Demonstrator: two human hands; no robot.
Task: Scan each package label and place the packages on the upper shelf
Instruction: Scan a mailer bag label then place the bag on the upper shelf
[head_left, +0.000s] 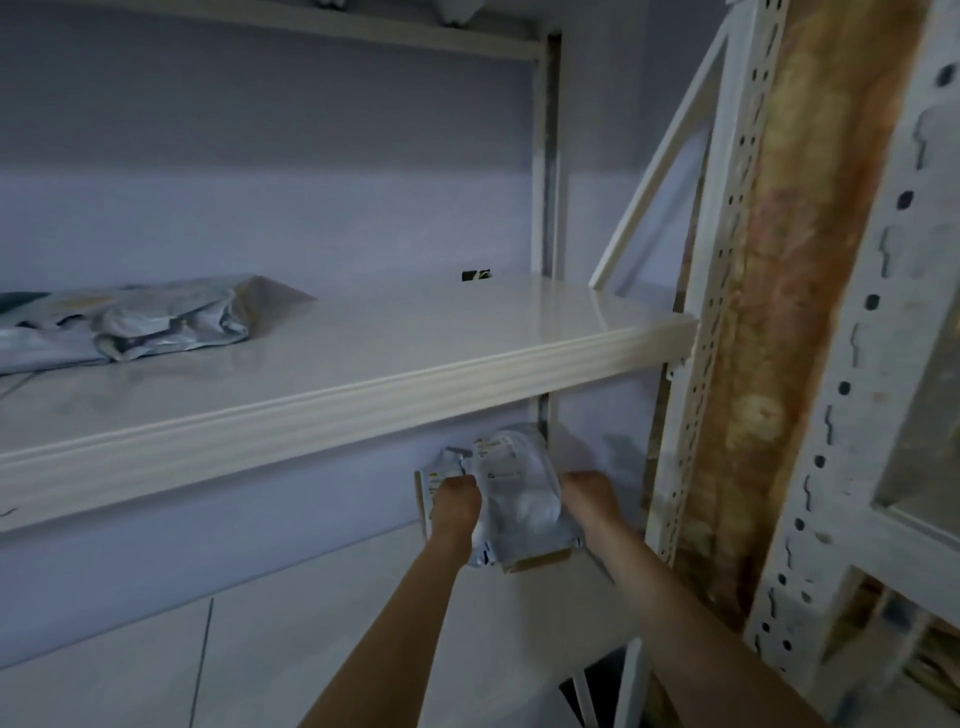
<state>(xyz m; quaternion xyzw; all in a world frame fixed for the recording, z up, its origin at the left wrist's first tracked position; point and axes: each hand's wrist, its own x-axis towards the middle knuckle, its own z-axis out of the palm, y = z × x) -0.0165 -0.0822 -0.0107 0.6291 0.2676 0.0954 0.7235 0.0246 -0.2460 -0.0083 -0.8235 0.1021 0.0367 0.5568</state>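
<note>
Both my hands reach under the upper shelf onto the lower shelf. Between them is a grey-white plastic mailer package with a white label on its top. My left hand grips its left edge with curled fingers. My right hand holds its right side; its fingers are hidden behind the package. A second package with a label and a brown cardboard piece lie beside and under it. On the upper shelf at the far left lies a pile of grey mailer packages.
White perforated steel uprights of the rack stand at the right, with a rusty brown pillar behind them. A small black clip sits at the back of the upper shelf. Another shelf beam runs overhead.
</note>
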